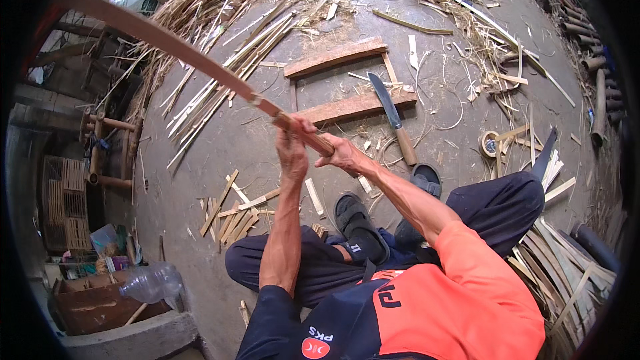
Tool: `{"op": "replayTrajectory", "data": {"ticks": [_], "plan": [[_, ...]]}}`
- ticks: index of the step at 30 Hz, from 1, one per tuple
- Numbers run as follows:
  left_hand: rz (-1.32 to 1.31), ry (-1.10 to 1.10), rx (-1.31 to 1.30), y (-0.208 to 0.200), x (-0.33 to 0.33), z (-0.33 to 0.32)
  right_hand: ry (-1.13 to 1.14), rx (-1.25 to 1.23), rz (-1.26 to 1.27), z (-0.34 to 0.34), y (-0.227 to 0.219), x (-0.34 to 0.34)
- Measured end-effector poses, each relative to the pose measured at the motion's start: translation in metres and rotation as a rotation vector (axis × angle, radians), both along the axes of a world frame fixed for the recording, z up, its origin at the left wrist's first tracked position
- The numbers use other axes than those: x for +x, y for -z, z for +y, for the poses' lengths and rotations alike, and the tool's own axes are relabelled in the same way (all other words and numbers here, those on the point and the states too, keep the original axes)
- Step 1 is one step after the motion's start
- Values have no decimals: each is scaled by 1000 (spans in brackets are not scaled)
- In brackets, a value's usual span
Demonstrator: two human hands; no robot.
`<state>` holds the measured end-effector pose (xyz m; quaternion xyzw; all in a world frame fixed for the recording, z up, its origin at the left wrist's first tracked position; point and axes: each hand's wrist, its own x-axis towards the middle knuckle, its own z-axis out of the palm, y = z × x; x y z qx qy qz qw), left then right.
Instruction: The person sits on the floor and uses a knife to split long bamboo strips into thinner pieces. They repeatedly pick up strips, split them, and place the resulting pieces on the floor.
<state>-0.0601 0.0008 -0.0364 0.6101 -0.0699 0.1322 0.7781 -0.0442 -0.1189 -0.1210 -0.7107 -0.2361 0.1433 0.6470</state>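
I sit on a concrete floor with both arms stretched forward. My left hand and my right hand both grip the wooden handle of a long, curved, reddish-brown blade-like piece, which rises up and away to the left. My left hand holds nearer the blade, my right hand at the handle's end. Short cut bamboo pieces lie on the floor below my left hand.
A broad knife with a wooden handle rests on a low wooden frame ahead. Beyond lie heaps of bamboo strips. A tape roll sits right, more slats beside my right leg, a plastic bottle lower left.
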Motion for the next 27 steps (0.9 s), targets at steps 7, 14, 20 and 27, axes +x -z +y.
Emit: {"op": "replayTrajectory", "data": {"ticks": [7,14,20,27], "plan": [[81,-136,-386,-52,-2,41,8,-377,-141,-26,-23,-49],[190,-18,-556,-50,-22,53,173,-366,-251,-6,-6,-86],[90,-120,-362,-43,3,25,177,-76,275,7,18,-84],[-17,-121,307,0,76,67,145,-28,-238,-145,-140,-85]]}}
